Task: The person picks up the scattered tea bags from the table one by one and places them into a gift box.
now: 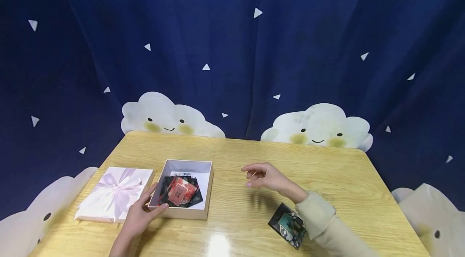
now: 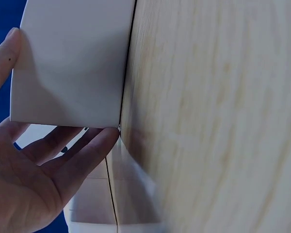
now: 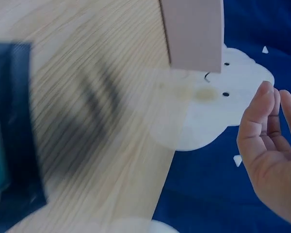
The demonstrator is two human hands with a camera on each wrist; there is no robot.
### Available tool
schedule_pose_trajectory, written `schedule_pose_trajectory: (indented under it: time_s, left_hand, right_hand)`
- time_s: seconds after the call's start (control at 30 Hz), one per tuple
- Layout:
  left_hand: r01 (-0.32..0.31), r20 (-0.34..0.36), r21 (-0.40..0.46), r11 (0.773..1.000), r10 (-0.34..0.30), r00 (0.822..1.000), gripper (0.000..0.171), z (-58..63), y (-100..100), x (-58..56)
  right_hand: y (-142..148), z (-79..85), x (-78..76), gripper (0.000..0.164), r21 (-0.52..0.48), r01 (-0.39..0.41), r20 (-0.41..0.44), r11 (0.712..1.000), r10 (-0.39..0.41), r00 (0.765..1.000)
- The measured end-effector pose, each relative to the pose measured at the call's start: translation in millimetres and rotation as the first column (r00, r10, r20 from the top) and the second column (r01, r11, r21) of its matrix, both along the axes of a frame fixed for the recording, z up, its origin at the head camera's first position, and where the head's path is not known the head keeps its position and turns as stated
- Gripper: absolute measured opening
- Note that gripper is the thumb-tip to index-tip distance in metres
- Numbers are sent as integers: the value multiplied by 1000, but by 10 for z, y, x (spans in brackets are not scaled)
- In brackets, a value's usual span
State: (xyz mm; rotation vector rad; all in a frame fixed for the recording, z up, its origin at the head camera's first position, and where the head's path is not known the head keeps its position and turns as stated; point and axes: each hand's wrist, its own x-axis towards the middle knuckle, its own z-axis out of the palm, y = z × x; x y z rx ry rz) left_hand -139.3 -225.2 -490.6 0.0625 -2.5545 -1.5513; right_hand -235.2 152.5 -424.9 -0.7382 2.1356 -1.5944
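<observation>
An open, pale square box (image 1: 189, 213) stands left of centre on the table. Several dark packets lie inside, with a red packet (image 1: 181, 191) on top. My left hand (image 1: 139, 214) grips the box's near left corner, its thumb at the rim and its fingers along the left side. The box wall (image 2: 72, 63) fills the upper left of the left wrist view. My right hand (image 1: 267, 176) hovers over the table right of the box, fingers loosely bent and holding nothing. Beneath its forearm lies a black packet with a teal label (image 1: 288, 224), partly covered by the sleeve.
A white lid with a pale lilac ribbon bow (image 1: 116, 194) lies just left of the box, close to the left hand. The wooden table (image 1: 232, 152) ends at a dark blue curtain (image 1: 232, 47) with smiling clouds and small white triangles.
</observation>
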Motion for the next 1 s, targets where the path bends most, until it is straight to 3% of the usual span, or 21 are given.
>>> schedule_pose_trajectory:
  time_s: [0.27, 0.53, 0.7, 0.83, 1.0]
  left_hand:
    - [2, 13, -18, 1000, -1, 1000, 73, -9, -23, 9]
    - [9, 24, -10, 1000, -9, 1000, 73, -6, -27, 12]
    - [1, 28, 9, 1000, -2, 1000, 73, 0, -4, 6]
    - [-1, 27, 13, 1000, 1, 1000, 73, 0, 0, 4]
    - [2, 17, 14, 1000, -2, 1000, 73, -4, 0, -1]
  right_hand:
    - [344, -193, 11, 47, 96, 3, -99, 995, 7, 995]
    - [649, -420, 47, 47, 125, -36, -67, 992, 44, 997]
    - [849, -514, 73, 47, 182, -107, -55, 977, 119, 991]
    - [986, -600, 91, 50, 231, -178, -108, 956, 207, 972]
    - [1111, -692, 131, 53, 255, -198, -154, 946, 243, 958]
